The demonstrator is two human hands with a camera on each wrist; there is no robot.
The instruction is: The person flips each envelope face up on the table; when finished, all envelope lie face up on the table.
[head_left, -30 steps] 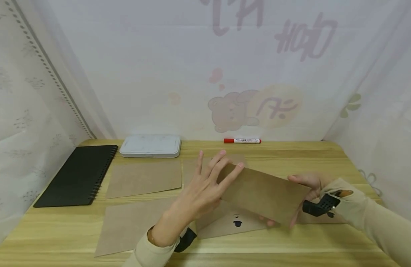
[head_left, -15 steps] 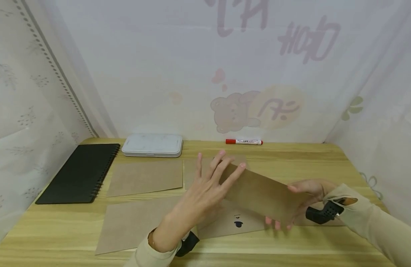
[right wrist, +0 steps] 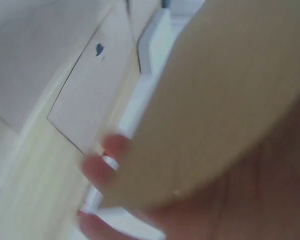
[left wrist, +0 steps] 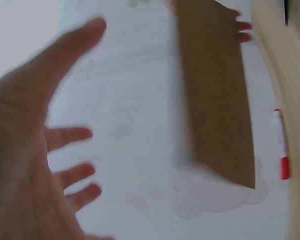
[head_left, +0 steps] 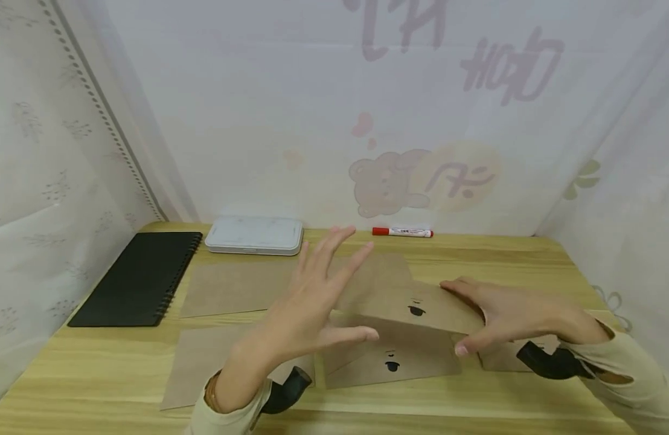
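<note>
A brown kraft-paper rectangle [head_left: 386, 299] with a small black print on its upper face is held aloft, tilted, over other pieces like it. My right hand [head_left: 516, 311] grips its right end, fingers along the far edge and thumb by the near edge. In the right wrist view its brown surface [right wrist: 220, 95] fills much of the frame, partly hiding the hand. My left hand [head_left: 304, 296] hovers at its left, fingers and thumb spread, nothing in them. The left wrist view has a gap between this hand [left wrist: 25, 135] and the paper rectangle [left wrist: 215, 95].
Several similar brown pieces [head_left: 396, 344] lie in rows on the wooden table [head_left: 410, 411]. A black spiral notebook [head_left: 136, 281] lies at the left, a flat white case [head_left: 253, 234] behind the pieces. A red and white marker [head_left: 402, 232] lies near the back edge.
My left hand has let go of the kraft-paper rectangle and opened away to its left. The rectangle has turned over in my right hand, from its blank face to its printed face.
</note>
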